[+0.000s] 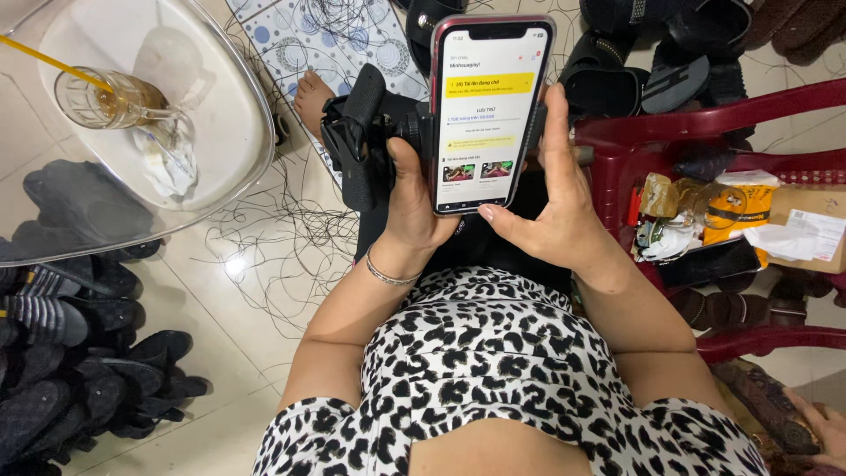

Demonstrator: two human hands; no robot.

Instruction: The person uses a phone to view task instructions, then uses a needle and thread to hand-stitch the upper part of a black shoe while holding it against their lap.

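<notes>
A smartphone with a lit screen stands upright in front of me. My left hand grips its left edge together with a black strap mount behind it. My right hand cups the phone's right edge, thumb at the bottom corner of the screen. A silver bracelet circles my left wrist. Below the hands lies my lap in a black-and-white spotted garment.
A glass-topped table at the left bears a glass mug with a yellow straw. Black shoe soles pile at the lower left. A red plastic chair at the right holds packets and a box. Black threads litter the tiled floor. Another person's hand shows at the bottom right.
</notes>
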